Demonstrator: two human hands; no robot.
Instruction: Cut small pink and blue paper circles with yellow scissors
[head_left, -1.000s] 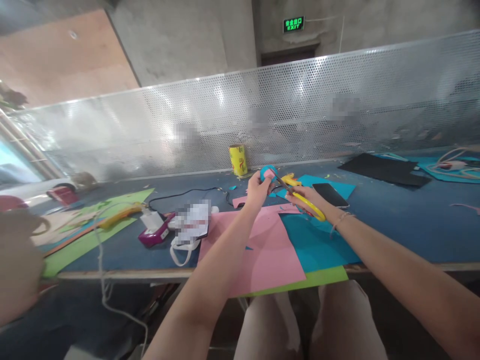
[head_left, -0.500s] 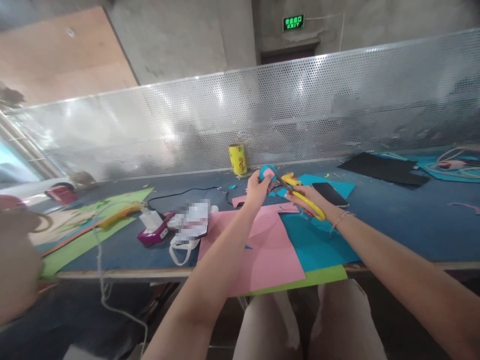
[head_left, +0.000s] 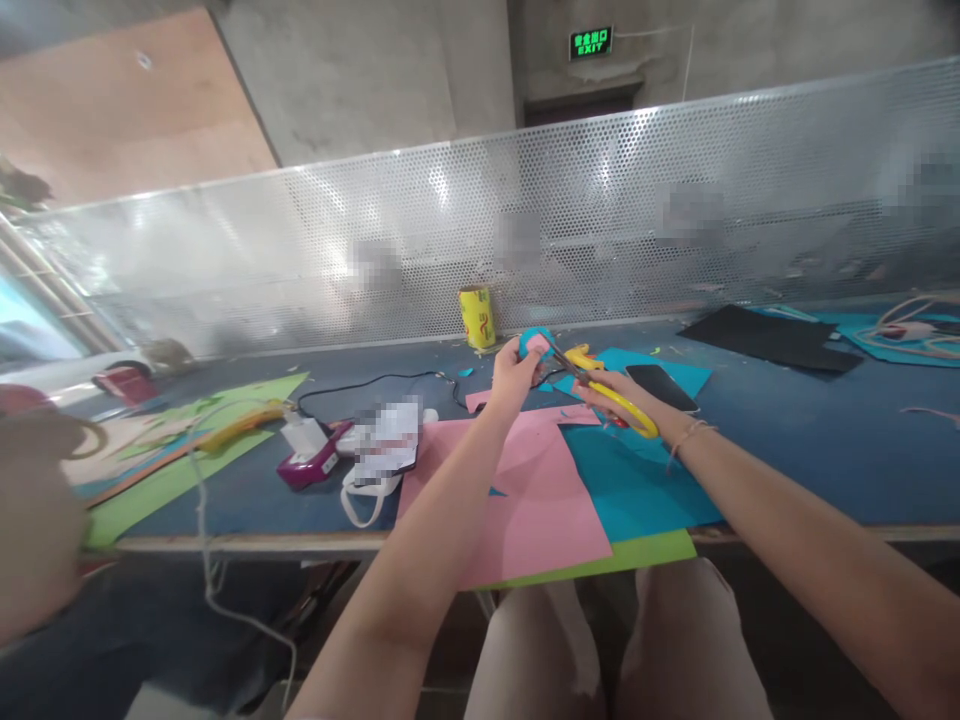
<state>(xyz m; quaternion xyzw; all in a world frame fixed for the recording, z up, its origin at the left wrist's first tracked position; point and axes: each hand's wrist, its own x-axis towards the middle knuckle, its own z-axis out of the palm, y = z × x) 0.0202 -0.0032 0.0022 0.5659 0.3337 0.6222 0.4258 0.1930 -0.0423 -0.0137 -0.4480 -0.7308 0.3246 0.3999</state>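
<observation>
My left hand (head_left: 515, 375) pinches a small rounded blue paper piece (head_left: 535, 335) with a pink patch on its front, held up above the table. My right hand (head_left: 611, 393) grips yellow-handled scissors (head_left: 634, 412), fingers closed round the handles. The blades point up and left and reach the edge of the blue piece. Beneath my forearms lie a pink paper sheet (head_left: 540, 500) and a blue sheet (head_left: 637, 480), with a green sheet (head_left: 652, 549) showing under them at the table edge.
Left of the pink sheet are a purple power socket (head_left: 306, 465) and a white strap (head_left: 362, 510). A yellow can (head_left: 477, 317) stands by the perforated metal screen (head_left: 562, 220). A dark phone (head_left: 661, 388) lies right of my hand. Another person's arm (head_left: 37, 520) shows at left.
The scissor handles have shifted slightly to the right and down. The blue piece stays in my left hand. The view has moved a little.
</observation>
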